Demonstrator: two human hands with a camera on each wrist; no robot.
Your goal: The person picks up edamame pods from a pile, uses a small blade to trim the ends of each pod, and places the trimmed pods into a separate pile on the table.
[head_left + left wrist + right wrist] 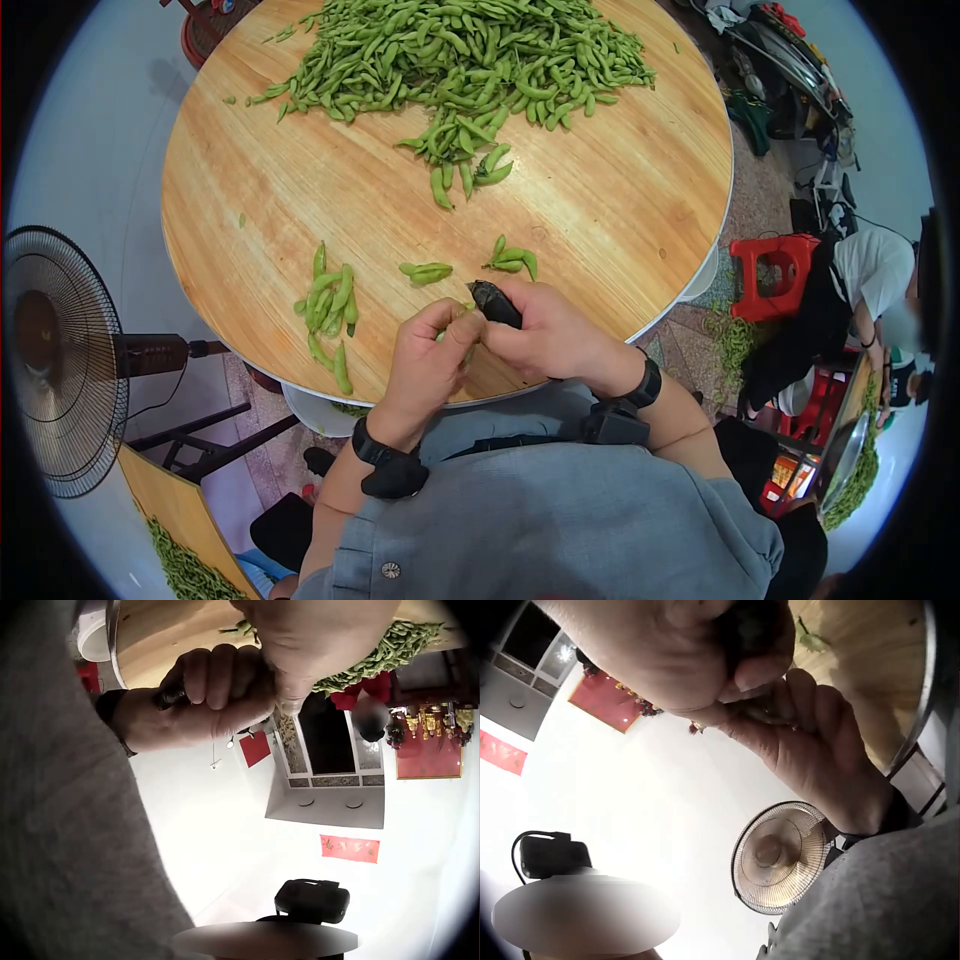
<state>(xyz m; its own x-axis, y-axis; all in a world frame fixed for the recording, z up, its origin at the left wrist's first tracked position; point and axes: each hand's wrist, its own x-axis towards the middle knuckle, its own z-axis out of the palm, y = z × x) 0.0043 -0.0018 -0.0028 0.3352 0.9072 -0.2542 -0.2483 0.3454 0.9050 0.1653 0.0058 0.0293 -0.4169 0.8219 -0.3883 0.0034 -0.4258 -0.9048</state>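
Set around a round wooden tabletop (610,215), with a large heap of green pods (450,65) spread at 12 o'clock, a fan (65,360) standing off at 8 o'clock and a red stool (745,285) between 3 and 4. Working close to the near edge, around 6 o'clock: pinching a single pod (469,306), mostly hidden, in the curled fingers of the left hand (430,352) while gripping a dark tool (496,304), too covered to identify, in the closed fingers of the right hand (545,328). Judging by tool and pod held so close together, probably partway through trimming or opening one pod, with many more apparently waiting in the heap. Calling next, on that reading, for a steady pinch on the left and a small, controlled stroke on the right, fingertips clear of the tool's tip. Flanked by loose pods (427,273) at 11 o'clock and a small bunch (513,259) at 1 o'clock from the hands, with a fuller cluster (328,305) at 9. Angled inward from 7 o'clock on the left and 4 o'clock on the right, bare-forearmed, thumbs close together, with a black band (368,441) at each wrist.
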